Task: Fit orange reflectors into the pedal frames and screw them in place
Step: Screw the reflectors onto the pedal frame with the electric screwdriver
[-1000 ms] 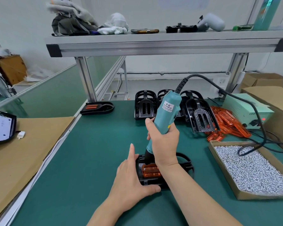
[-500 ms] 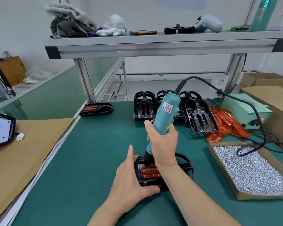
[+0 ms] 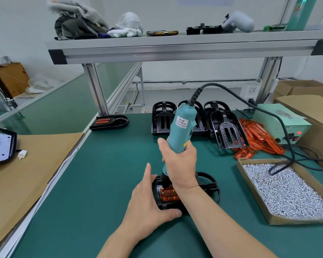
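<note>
A black pedal frame (image 3: 210,185) lies flat on the green mat in front of me, with an orange reflector (image 3: 169,195) seated in its near end. My left hand (image 3: 147,200) holds the frame's left end, thumb along the front edge, fingers against its far-left corner. My right hand (image 3: 179,162) grips a teal electric screwdriver (image 3: 181,129) upright, its black tip down on the left end of the reflector. My right wrist hides the middle of the frame.
Several empty black pedal frames (image 3: 226,127) stand at the back, beside a pile of orange reflectors (image 3: 259,138). A cardboard tray of screws (image 3: 287,190) sits at right with the driver's cable across it. A finished pedal (image 3: 110,121) lies at back left. A power unit (image 3: 282,123) is at right.
Hands, screwdriver and pedal hold nearly the same pose. Only the camera view has shifted slightly.
</note>
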The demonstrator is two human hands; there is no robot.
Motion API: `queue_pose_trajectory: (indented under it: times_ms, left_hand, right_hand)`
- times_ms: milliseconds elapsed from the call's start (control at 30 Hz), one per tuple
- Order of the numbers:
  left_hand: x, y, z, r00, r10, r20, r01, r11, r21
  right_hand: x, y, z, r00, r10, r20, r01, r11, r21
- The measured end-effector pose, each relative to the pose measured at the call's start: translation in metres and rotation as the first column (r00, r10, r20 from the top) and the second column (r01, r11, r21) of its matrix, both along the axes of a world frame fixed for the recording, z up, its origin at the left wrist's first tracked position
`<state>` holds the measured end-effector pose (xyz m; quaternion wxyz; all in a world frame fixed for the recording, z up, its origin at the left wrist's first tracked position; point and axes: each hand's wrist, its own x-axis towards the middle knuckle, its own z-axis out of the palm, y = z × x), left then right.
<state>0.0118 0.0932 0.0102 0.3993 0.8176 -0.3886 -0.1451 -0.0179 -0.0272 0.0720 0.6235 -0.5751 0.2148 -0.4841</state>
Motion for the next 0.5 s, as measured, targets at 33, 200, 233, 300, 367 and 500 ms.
queue_pose_trajectory:
  times_ms: [33,200,233,300,367,500]
  left_hand:
    - [0.0,0.0,0.0,1.0,-0.001,0.002,0.001,1.0,0.0]
    - [0.001,0.001,-0.001,1.0,-0.005,0.01,0.005,1.0,0.005]
    - [0.001,0.002,-0.002,1.0,-0.009,0.011,0.009,1.0,0.003]
    - [0.001,0.002,-0.002,1.0,-0.012,0.015,0.012,1.0,0.0]
    - [0.001,0.002,-0.002,1.0,-0.013,0.021,0.013,1.0,0.001]
    - [0.001,0.002,-0.004,0.999,-0.01,0.031,0.01,1.0,0.005]
  right_hand:
    - [-0.001,-0.001,0.001,1.0,0.006,0.007,-0.006,1.0,0.01]
    - [-0.01,-0.001,0.005,0.995,0.071,0.067,-0.071,0.997,-0.01]
    - [-0.012,0.0,0.007,0.994,0.08,0.081,-0.079,0.997,-0.023]
    - [-0.016,-0.001,0.013,0.989,0.093,0.111,-0.091,0.996,-0.024]
    - [-0.019,-0.006,0.022,0.986,0.097,0.134,-0.094,0.995,-0.029]
    - [-0.03,-0.025,0.034,0.985,0.02,0.169,-0.02,1.0,0.001]
